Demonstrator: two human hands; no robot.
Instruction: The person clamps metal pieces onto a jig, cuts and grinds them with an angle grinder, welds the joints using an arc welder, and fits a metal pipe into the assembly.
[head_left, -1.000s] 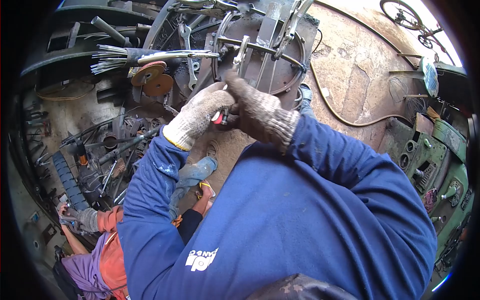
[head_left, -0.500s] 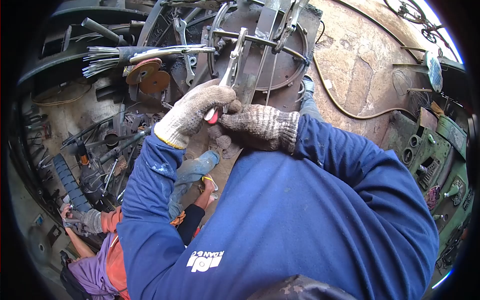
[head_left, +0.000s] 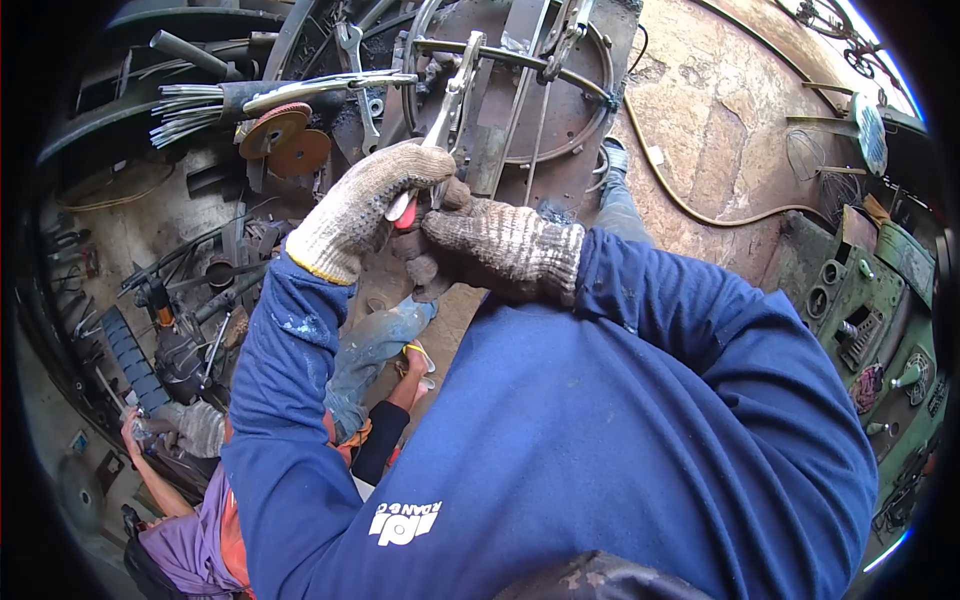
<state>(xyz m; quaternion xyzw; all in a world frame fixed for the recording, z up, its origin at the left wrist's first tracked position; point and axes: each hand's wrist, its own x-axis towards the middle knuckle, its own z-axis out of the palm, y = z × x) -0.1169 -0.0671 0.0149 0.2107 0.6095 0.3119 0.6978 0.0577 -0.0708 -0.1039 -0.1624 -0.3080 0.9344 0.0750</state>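
Note:
Both hands wear knitted work gloves. My left hand (head_left: 385, 200) is wrapped round the handles of metal locking pliers (head_left: 446, 112), whose red and white handle end shows below its fingers. Right beside it, my right hand (head_left: 490, 240) has its fingers curled at the lower end of the pliers, round the handle or its screw end; the exact contact is hidden. The pliers point up toward a round metal ring frame (head_left: 590, 115) on a steel plate. Another pair of locking pliers (head_left: 567, 40) is clamped on the frame's bar.
Welding rods (head_left: 190, 112), a wrench (head_left: 360, 85) and grinding discs (head_left: 298, 152) lie to the left. A co-worker (head_left: 195, 535) is at the lower left, with a tyre (head_left: 133, 360) nearby. A hose (head_left: 700, 215) crosses the floor; a green machine (head_left: 865, 330) stands right.
The hands have come down and left in view with the pliers, now closed together round the handles. The ring frame shows higher up. The co-worker's arm has shifted slightly.

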